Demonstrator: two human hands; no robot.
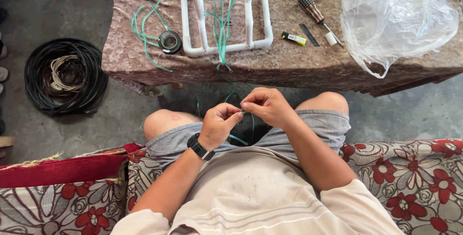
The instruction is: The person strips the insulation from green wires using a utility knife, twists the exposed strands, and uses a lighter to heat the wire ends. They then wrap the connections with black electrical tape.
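A bare concrete floor (62, 3) runs under a low table draped in a mottled brown cloth (289, 63), in front of a seat with a red-flowered cover (415, 177). Over the lap, the left hand (219, 125) and the right hand (267, 106) meet fingertip to fingertip, both pinched shut on the end of a thin green wire (241, 138), which loops down between the knees and rises to the table edge. A black wristwatch (200, 147) sits on the left wrist. On the cloth beyond lies a white plastic pipe frame (226, 48) strung with more green wire, with a roll of black tape (170, 41) to its left. To its right lie a small yellow-and-black lighter (293, 38), a striped-handled screwdriver (312, 9) and a crumpled clear plastic bag (398, 20). A coil of black cable (65, 76) rests on the floor at far left.
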